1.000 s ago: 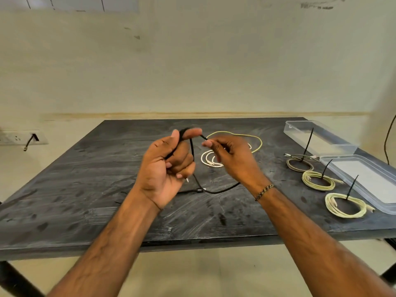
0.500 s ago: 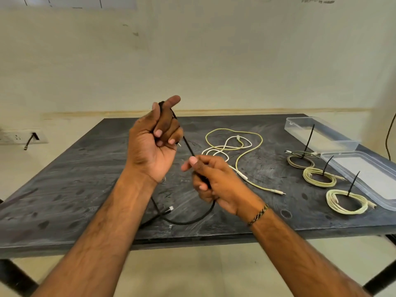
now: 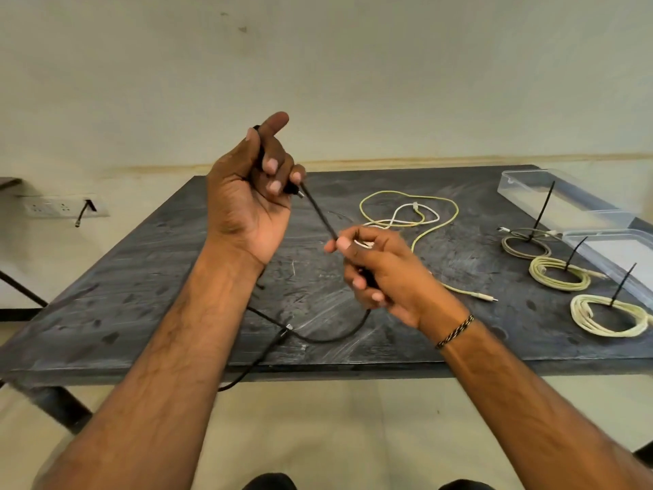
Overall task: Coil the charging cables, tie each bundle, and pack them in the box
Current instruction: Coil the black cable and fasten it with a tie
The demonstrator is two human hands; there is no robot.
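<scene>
Dark table (image 3: 148,295) bears coiled cables (image 3: 609,318), box (image 3: 562,203).

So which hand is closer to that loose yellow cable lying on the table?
Right. The right hand sits just in front of the loose yellow cable, overlapping its loops in view; the left hand is raised well off to its left.

Left hand (image 3: 251,199) raised, palm toward camera, fingers (image 3: 272,166) curled in a fist, index tip sticking up. Right hand (image 3: 385,274) lower and to the right, thumb and index pinched, other fingers curled. Both forearms bare, extended forward; bracelet (image 3: 454,331) on right wrist.
</scene>
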